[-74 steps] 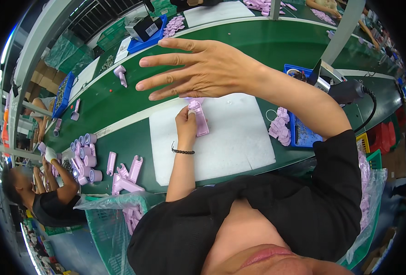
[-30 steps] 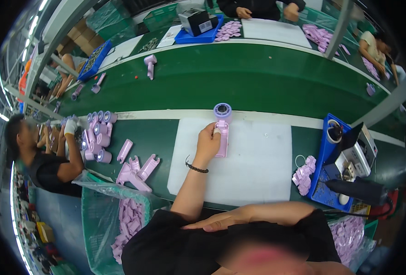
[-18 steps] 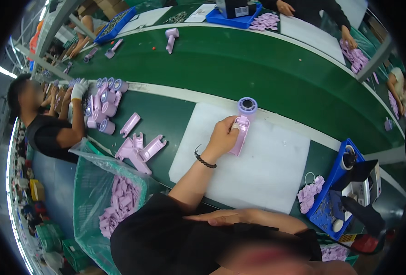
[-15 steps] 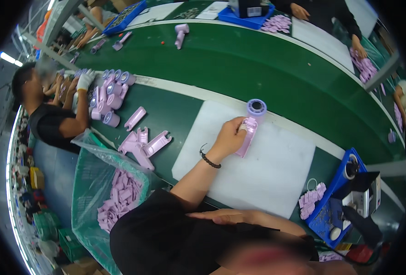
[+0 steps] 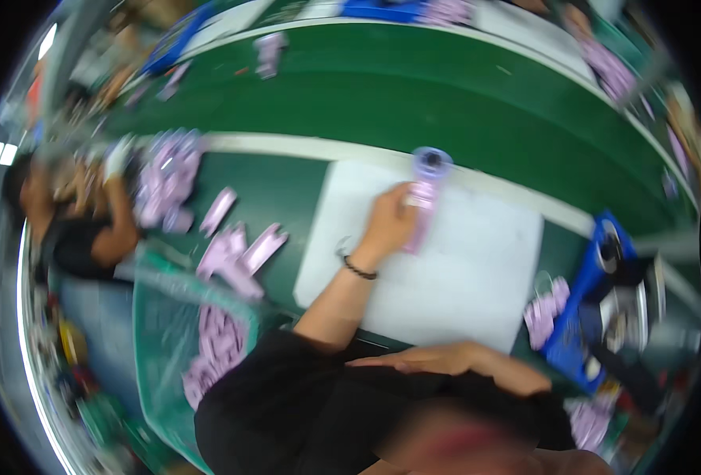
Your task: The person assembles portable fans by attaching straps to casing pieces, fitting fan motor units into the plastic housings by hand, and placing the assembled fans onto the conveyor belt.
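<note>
My left hand point(image 5: 390, 219) reaches over the white mat point(image 5: 461, 293), a dark braided band on its wrist. Its fingers are closed round a pink plastic handle with a round lilac head point(image 5: 432, 162), like a handheld fan's body; the head points toward the far edge of the mat. Close to my body, my right hand point(image 5: 417, 360) lies flat with fingers stretched out, holding nothing that I can see. Several loose pink handle shells point(image 5: 227, 257) rest on the green bench left of the mat. The picture is smeared by motion.
At lower left stands a green basket point(image 5: 140, 332) lined with clear plastic, with small pink parts inside. A blue tray point(image 5: 566, 336) with tools and a pink heap point(image 5: 547, 311) are on the right. A co-worker point(image 5: 81, 237) sits at left by piled assemblies point(image 5: 168, 178). Beyond runs a green belt point(image 5: 350, 91).
The whole view has shifted and blurred. My left hand still grips the pink handle, now slightly higher and further left in the picture. My right hand stays flat near my body.
</note>
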Demonstrator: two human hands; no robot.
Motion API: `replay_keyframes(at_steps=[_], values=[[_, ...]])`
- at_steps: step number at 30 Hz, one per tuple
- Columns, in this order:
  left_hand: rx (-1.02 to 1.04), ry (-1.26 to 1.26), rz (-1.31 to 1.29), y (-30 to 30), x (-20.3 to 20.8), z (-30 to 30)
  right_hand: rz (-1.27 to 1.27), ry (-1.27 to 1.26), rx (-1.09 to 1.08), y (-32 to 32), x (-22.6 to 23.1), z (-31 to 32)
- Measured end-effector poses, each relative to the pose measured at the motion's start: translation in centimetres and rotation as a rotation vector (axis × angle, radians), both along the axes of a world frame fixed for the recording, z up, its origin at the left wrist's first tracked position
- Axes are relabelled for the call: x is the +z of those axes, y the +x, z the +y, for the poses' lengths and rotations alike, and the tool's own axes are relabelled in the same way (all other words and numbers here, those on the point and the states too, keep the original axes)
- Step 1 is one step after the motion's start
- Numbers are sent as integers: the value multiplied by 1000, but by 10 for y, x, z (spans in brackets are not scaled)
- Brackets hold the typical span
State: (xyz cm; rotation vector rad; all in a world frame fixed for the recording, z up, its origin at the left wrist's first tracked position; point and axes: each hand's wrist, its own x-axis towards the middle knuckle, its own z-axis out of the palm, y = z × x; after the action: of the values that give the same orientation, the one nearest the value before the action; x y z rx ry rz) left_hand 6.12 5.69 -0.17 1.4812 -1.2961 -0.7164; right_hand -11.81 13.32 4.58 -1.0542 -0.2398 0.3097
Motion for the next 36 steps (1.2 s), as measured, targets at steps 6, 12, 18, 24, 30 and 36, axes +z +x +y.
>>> replay_keyframes(at_steps=[6, 12, 18, 24, 30, 36], values=[[-14, 68, -117, 8, -7, -4, -384, -164, -251, 20, -106, 34], [-72, 241, 183, -15, 14, 0, 32, 47, -222, 20, -57, 24], [-99, 229, 252, -20, 8, 2, -127, -90, -235, 22, -73, 29], [-238, 319, 404, -48, 14, 12, -204, -202, -191, 18, -63, 25], [-365, 351, 250, -60, 18, 15, -317, -103, -311, -1, -53, 17], [-389, 364, 245, -57, 19, 16, -113, -284, -295, -42, -12, -1]])
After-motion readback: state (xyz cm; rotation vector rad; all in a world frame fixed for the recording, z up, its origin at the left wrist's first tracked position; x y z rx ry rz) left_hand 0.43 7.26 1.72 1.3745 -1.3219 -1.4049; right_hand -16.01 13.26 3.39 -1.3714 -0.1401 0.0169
